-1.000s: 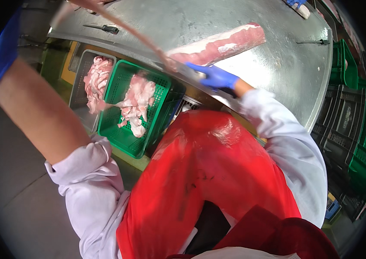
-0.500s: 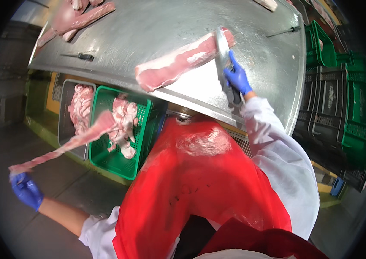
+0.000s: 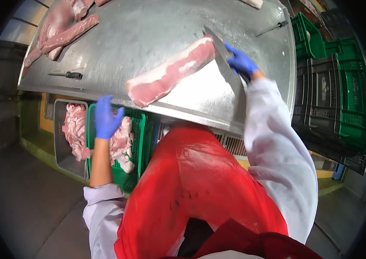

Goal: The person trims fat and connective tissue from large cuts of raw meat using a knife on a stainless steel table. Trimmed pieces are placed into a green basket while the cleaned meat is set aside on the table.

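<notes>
The left hand (image 3: 107,123) is gloved in blue, its thumb held apart from the other fingers (image 3: 104,105), with nothing visible between them. It hangs below and left of the loin (image 3: 170,71), above a green crate (image 3: 139,126); whether it touches the crate cannot be told. The right hand (image 3: 243,64), just beyond the loin's right end, has its fingers curled round the handle of a knife (image 3: 221,49). The blade points away from the body and lies along that end, probably so the edge keeps clear of the bare forearms; contact with the meat is unclear.

The loin lies aslant on the metal counter (image 3: 139,39), its near end by the front edge, likely for easy reach. Below and left of it, the green crate holds trimmings (image 3: 124,146), and a grey tub (image 3: 67,166) beyond holds more; both seem set close under the edge for short drops. Left of the loin lies a dark-handled tool (image 3: 72,75), with piled meat (image 3: 72,32) farther up; another thin tool (image 3: 281,24) lies to its upper right, perhaps parked clear of the work.
</notes>
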The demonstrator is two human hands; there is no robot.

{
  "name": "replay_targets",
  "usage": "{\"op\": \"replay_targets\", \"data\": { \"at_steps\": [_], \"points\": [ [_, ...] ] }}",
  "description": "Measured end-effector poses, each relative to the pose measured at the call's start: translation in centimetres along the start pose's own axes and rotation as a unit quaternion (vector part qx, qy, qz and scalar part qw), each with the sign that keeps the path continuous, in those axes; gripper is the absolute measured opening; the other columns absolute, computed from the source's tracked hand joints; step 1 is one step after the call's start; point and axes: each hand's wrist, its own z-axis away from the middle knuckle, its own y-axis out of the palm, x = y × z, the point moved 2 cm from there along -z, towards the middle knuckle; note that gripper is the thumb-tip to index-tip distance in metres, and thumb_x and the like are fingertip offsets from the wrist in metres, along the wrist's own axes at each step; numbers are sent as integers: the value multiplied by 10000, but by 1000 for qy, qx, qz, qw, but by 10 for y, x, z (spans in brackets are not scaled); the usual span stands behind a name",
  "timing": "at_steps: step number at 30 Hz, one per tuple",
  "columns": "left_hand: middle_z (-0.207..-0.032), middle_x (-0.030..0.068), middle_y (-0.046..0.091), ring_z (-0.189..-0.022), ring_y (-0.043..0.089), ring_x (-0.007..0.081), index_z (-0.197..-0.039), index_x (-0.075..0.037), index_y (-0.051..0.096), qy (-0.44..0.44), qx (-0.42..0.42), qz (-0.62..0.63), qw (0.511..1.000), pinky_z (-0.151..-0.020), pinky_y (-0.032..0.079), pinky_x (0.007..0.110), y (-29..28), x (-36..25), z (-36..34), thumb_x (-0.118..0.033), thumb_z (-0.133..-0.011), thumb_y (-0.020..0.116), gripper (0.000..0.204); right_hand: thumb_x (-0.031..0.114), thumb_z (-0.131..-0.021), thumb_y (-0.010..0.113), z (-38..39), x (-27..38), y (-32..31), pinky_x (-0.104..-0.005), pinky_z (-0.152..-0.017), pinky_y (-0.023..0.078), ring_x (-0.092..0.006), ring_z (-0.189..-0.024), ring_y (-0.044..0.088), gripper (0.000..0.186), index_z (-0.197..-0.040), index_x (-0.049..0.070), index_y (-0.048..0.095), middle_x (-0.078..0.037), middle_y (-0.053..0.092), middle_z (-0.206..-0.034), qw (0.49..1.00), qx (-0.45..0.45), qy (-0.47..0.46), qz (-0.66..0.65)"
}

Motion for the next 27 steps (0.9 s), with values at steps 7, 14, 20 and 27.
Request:
{"op": "replay_targets", "data": {
  "at_steps": [7, 14, 20, 27],
  "points": [
    [-1094, 200, 589, -1040, 572, 408, -1056, -81, 621, 57, 115, -25, 991, -911, 464, 512, 112, -82, -116, -381, -718, 758, 472, 68, -841, 600, -1, 16, -21, -273, -541, 500, -109, -578, 584, 812, -1591, 192, 313, -67, 641, -754, 995, 55, 35, -82],
    [-1069, 206, 660, -974, 648, 365, -1057, -7, 648, -115, 122, 67, 984, -880, 520, 451, 135, -84, -179, -415, -745, 785, 532, -80, -835, 568, 180, -61, -27, -249, -631, 519, -96, -657, 598, 842, -1586, 216, 329, -54, 666, -971, 952, 151, 76, -255],
    [-1129, 226, 681, -1034, 672, 393, -1136, -48, 652, 29, 207, 14, 978, -881, 544, 450, 197, -282, -283, -461, -809, 725, 532, -67, -879, 556, 108, -95, -81, -257, -441, 459, -94, -487, 543, 851, -1612, 212, 226, -66, 635, -728, 946, -99, 36, -307],
    [-673, 125, 623, -630, 581, 194, -768, -32, 635, -149, 173, 186, 956, -643, 495, 368, 261, -226, -305, -217, -846, 660, 203, 51, -925, 591, -5, -75, -20, -289, -473, 504, -109, -490, 557, 831, -1615, 283, 190, -53, 621, -686, 921, -118, 17, -371]
  ]
}}
